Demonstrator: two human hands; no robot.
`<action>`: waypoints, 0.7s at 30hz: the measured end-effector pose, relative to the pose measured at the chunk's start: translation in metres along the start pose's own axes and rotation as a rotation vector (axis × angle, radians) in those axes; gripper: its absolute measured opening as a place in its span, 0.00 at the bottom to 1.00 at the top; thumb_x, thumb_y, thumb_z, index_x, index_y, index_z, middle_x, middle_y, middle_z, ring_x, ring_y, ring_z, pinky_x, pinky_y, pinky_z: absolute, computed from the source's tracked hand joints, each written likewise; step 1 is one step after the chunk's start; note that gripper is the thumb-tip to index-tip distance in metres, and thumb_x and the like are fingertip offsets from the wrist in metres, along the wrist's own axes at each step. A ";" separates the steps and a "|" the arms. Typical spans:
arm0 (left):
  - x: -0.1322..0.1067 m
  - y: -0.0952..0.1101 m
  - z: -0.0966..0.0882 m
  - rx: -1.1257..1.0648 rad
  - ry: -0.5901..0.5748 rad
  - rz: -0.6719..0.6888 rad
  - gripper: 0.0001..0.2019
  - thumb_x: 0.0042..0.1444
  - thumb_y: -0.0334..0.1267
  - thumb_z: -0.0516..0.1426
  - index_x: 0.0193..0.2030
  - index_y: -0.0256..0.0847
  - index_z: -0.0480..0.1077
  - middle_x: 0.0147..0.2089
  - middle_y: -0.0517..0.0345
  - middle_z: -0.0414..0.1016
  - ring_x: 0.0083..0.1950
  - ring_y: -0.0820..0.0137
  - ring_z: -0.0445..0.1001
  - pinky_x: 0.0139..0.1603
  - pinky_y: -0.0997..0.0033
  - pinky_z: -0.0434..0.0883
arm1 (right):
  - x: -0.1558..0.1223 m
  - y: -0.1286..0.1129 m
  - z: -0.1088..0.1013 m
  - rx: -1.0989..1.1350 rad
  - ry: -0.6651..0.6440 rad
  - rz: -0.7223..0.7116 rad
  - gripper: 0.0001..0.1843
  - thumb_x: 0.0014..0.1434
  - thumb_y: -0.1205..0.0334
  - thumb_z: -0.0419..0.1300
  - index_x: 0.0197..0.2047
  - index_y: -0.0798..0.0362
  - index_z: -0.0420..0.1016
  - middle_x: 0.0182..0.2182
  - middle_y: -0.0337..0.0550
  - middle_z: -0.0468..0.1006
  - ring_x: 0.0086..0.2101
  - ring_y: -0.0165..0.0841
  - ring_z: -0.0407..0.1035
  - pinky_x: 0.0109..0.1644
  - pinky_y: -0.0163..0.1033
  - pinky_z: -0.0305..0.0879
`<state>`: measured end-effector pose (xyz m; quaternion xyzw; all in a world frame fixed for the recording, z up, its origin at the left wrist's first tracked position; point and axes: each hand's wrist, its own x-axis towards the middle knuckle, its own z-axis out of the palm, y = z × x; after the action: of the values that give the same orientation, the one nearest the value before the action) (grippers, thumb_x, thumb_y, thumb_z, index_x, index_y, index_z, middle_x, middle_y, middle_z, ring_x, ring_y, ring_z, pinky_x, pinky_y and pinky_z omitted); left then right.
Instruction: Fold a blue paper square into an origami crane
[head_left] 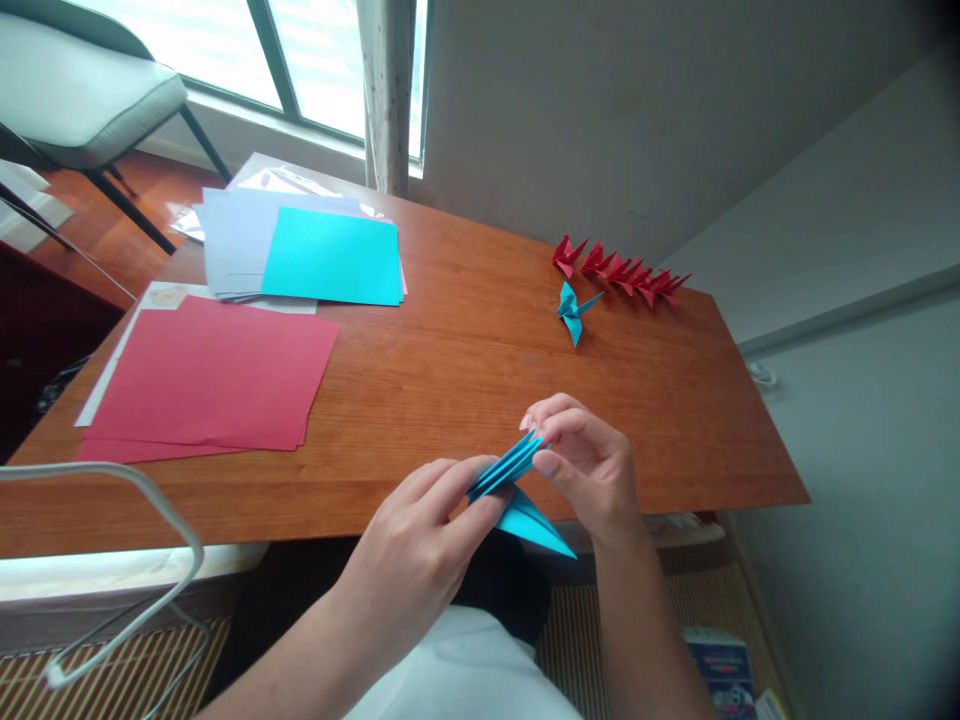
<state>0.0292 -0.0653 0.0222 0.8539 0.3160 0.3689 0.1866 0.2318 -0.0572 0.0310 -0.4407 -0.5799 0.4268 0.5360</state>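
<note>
A partly folded blue origami crane (534,522) is held above the table's front edge, its layered folds facing up and one long point aimed down to the right. My left hand (429,520) pinches its left end between thumb and fingers. At the upper right end of the folds, my right hand (585,455) has its thumb and fingertips closed on the paper's tip. A finished blue paper crane (571,312) stands farther back on the table, near a row of several red paper cranes (622,272).
Red paper sheets (210,375) lie at the table's left, with blue sheets (334,255) over pale paper behind them. A white bent tube (169,510) crosses the front left corner. A chair (90,90) stands by the window, and a wall borders the wooden table (450,350).
</note>
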 end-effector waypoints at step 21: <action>-0.001 0.001 0.002 0.001 -0.020 0.003 0.09 0.66 0.27 0.53 0.44 0.37 0.76 0.49 0.50 0.79 0.41 0.66 0.75 0.42 0.66 0.76 | -0.001 0.003 0.003 0.049 0.009 0.030 0.02 0.60 0.63 0.66 0.37 0.48 0.77 0.36 0.42 0.73 0.41 0.37 0.70 0.46 0.45 0.69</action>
<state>0.0303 -0.0672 0.0209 0.8581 0.3130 0.3607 0.1886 0.2294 -0.0576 0.0275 -0.4380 -0.5604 0.4469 0.5427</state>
